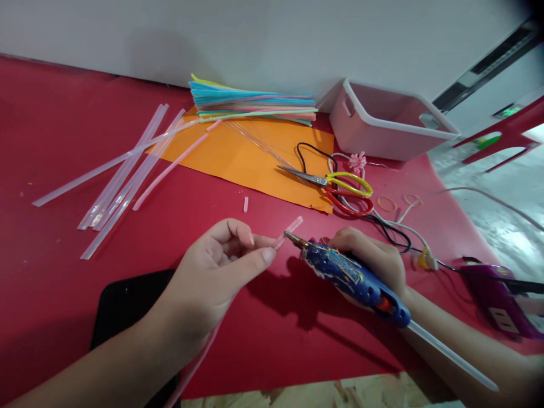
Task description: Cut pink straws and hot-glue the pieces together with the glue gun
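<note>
My left hand (216, 272) is closed in a pinch on a short pink straw piece (289, 231), held out to the right just above the red table (51, 130). A longer pink straw runs back under that wrist. My right hand (374, 258) is wrapped round a blue glue gun (352, 277) with a clear glue stick (450, 354) sticking out of its back. The gun's metal nozzle touches the near end of the straw piece.
Clear glue sticks (123, 170) lie at the left. An orange sheet (250, 156) carries coloured straws (255, 105) and scissors (335, 184). A white bin (382, 122) stands at the back right, with a pink flower (357, 161), rubber bands, cables, a purple device (493, 294) and a black object (127, 306).
</note>
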The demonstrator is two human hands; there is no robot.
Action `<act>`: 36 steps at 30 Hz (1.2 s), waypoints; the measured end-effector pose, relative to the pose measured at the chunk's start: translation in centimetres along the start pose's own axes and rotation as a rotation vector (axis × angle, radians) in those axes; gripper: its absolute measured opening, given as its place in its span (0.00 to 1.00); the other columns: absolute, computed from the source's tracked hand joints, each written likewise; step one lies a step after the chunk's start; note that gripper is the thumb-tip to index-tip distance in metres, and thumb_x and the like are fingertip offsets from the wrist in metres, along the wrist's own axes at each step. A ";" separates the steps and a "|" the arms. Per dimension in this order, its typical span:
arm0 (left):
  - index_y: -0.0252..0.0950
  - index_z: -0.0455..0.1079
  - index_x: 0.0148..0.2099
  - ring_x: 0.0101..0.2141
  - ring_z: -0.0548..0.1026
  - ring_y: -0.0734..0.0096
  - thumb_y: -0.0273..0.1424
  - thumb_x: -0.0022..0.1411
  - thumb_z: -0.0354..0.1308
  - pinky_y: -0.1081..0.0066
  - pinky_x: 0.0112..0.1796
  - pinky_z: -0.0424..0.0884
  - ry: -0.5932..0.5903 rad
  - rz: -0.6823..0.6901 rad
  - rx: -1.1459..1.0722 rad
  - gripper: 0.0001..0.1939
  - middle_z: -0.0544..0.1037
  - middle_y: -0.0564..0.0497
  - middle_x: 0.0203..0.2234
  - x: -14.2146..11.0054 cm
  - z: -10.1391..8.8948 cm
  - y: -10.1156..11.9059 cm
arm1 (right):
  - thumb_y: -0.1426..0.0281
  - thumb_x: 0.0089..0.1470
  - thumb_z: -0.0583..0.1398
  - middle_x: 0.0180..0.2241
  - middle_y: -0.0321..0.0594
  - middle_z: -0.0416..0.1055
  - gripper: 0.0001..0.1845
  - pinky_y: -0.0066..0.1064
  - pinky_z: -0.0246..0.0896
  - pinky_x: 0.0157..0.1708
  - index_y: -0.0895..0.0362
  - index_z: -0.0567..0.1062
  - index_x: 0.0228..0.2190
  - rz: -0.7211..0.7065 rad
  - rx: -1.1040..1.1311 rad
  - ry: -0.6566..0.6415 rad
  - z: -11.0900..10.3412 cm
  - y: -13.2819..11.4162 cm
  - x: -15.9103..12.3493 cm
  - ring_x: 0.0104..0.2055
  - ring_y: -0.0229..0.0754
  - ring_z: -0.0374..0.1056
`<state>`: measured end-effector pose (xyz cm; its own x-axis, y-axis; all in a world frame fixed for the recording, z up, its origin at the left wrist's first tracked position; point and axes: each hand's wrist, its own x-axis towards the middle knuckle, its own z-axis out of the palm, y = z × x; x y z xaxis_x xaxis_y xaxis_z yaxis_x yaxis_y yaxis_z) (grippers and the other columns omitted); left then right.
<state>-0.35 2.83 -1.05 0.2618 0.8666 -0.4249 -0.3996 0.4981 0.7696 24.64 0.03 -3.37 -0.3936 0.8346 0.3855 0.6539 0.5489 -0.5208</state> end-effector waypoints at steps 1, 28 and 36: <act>0.36 0.65 0.29 0.25 0.76 0.84 0.19 0.50 0.69 0.85 0.30 0.70 0.000 0.003 0.004 0.15 0.84 0.56 0.26 0.0 0.0 0.0 | 0.75 0.56 0.62 0.30 0.38 0.71 0.08 0.29 0.63 0.28 0.54 0.71 0.38 -0.005 -0.004 0.002 0.0 0.0 0.0 0.30 0.39 0.70; 0.36 0.64 0.29 0.25 0.76 0.84 0.19 0.51 0.68 0.85 0.30 0.70 -0.026 0.040 0.020 0.15 0.84 0.55 0.27 -0.2 0.1 0.0 | 0.75 0.54 0.62 0.30 0.36 0.73 0.07 0.28 0.62 0.26 0.53 0.71 0.36 0.056 -0.031 0.027 0.0 0.0 -0.2 0.26 0.37 0.68; 0.37 0.66 0.29 0.25 0.76 0.84 0.18 0.51 0.68 0.86 0.29 0.70 -0.025 0.015 0.001 0.14 0.83 0.56 0.26 -0.1 -0.2 0.0 | 0.75 0.54 0.62 0.30 0.36 0.73 0.08 0.28 0.60 0.26 0.54 0.70 0.36 0.057 -0.050 0.028 0.0 0.0 -0.2 0.26 0.36 0.67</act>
<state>-0.51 2.72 -1.12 0.2774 0.8727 -0.4017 -0.4024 0.4853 0.7762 24.67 -0.15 -3.44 -0.3368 0.8626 0.3776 0.7064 0.4966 -0.5044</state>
